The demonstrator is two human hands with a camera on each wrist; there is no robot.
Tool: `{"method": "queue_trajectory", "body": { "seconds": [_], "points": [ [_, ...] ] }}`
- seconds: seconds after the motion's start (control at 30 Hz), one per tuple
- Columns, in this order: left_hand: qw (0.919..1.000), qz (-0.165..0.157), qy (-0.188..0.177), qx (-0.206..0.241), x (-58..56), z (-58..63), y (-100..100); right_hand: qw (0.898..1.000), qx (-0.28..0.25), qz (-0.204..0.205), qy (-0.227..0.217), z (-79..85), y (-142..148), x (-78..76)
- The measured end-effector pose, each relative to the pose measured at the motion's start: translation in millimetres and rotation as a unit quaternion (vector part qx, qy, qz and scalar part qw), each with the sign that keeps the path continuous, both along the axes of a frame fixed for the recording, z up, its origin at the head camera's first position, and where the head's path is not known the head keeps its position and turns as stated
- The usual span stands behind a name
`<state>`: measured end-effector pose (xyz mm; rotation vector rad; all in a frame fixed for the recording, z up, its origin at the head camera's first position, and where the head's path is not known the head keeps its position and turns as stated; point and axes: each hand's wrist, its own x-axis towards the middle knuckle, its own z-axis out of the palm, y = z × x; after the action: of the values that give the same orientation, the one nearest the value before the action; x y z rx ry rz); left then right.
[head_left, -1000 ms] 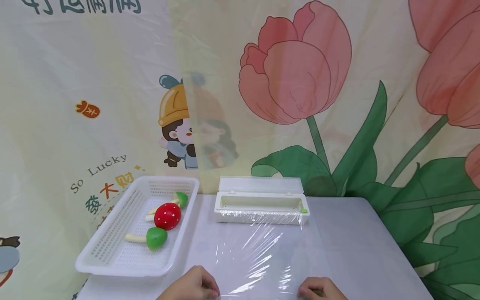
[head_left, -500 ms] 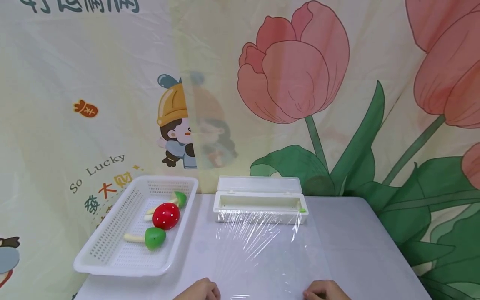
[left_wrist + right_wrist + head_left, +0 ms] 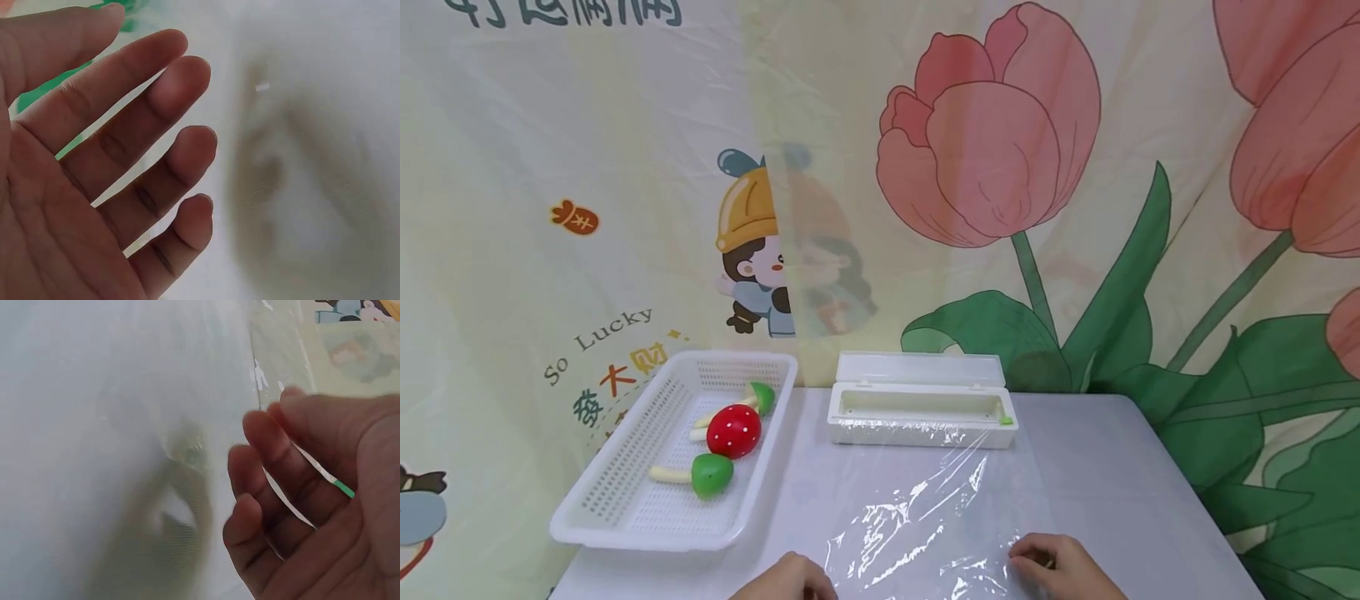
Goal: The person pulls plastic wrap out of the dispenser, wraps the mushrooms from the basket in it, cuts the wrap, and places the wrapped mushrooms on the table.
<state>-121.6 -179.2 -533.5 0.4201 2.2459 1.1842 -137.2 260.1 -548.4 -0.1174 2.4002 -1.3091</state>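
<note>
A sheet of clear plastic wrap (image 3: 895, 533) stretches over the table from the front of a long white wrap dispenser box (image 3: 921, 436), creased and glossy. At its near left edge is my left hand (image 3: 790, 579); in the left wrist view the left hand (image 3: 125, 144) has loosely bent fingers, with the thumb apart from them and nothing between. My right hand (image 3: 1063, 567) is at the near right edge of the wrap. In the right wrist view the right hand (image 3: 312, 481) brings thumb and index tips together at the film's edge, the other fingers bent.
To the left stands a white perforated basket (image 3: 602, 500) with a red spotted toy mushroom (image 3: 733, 431) and green-capped ones (image 3: 712, 476). The dispenser's lid (image 3: 920, 369) stands raised at the back. Behind the white table (image 3: 1112, 483) hangs a printed tulip curtain (image 3: 1000, 150).
The wrap has gone from drawn taut to slack and wrinkled. My right hand has moved slightly forward, and my left hand has shifted a little. The basket and dispenser stay put.
</note>
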Motion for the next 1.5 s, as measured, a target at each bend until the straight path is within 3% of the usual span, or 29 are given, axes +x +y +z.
{"method": "queue_trajectory", "body": {
  "seconds": [0.07, 0.13, 0.23, 0.33, 0.43, 0.57, 0.67, 0.87, 0.97, 1.1, 1.27, 1.5],
  "points": [
    [0.9999, -0.014, -0.004, -0.001, -8.4, 11.1, -1, 1.000, 0.014, -0.021, 0.013, -0.8, -2, -4.0],
    [0.9994, -0.026, 0.022, 0.002, -13.5, 24.3, -4, 0.999, 0.023, -0.037, 0.027, -2.7, -3, -7.0],
    [0.9927, -0.061, 0.102, 0.020, -20.3, 46.4, -13, 0.997, 0.033, -0.052, 0.050, -7.6, -5, -10.1],
    [0.9732, -0.085, 0.212, 0.028, -27.8, 69.6, -27, 0.996, 0.035, -0.052, 0.065, -13.0, -5, -11.4],
    [0.9571, -0.067, 0.282, 0.007, -36.8, 94.0, -43, 0.995, 0.052, -0.051, 0.073, -17.9, -6, -12.2],
    [0.9589, -0.005, 0.283, -0.027, -52.9, 121.4, -67, 0.992, 0.086, -0.056, 0.078, -21.7, -12, -14.2],
    [0.9565, 0.052, 0.285, -0.032, -70.0, 130.9, -89, 0.990, 0.100, -0.066, 0.076, -22.6, -16, -15.6],
    [0.9346, 0.143, 0.324, -0.029, -109.5, 128.2, -135, 0.990, 0.100, -0.076, 0.060, -23.3, -18, -15.7],
    [0.9314, 0.169, 0.322, -0.014, -125.0, 121.2, -153, 0.991, 0.097, -0.073, 0.053, -23.1, -18, -15.4],
    [0.9346, 0.193, 0.299, 0.002, -138.3, 111.7, -168, 0.992, 0.093, -0.062, 0.058, -23.4, -17, -15.1],
    [0.9395, 0.205, 0.272, -0.039, -146.3, 99.8, -180, 0.992, 0.087, -0.049, 0.078, -25.4, -13, -13.7],
    [0.9554, 0.208, 0.200, -0.065, -150.4, 68.4, -199, 0.993, 0.077, -0.038, 0.086, -26.2, -10, -13.0]
  ]
}}
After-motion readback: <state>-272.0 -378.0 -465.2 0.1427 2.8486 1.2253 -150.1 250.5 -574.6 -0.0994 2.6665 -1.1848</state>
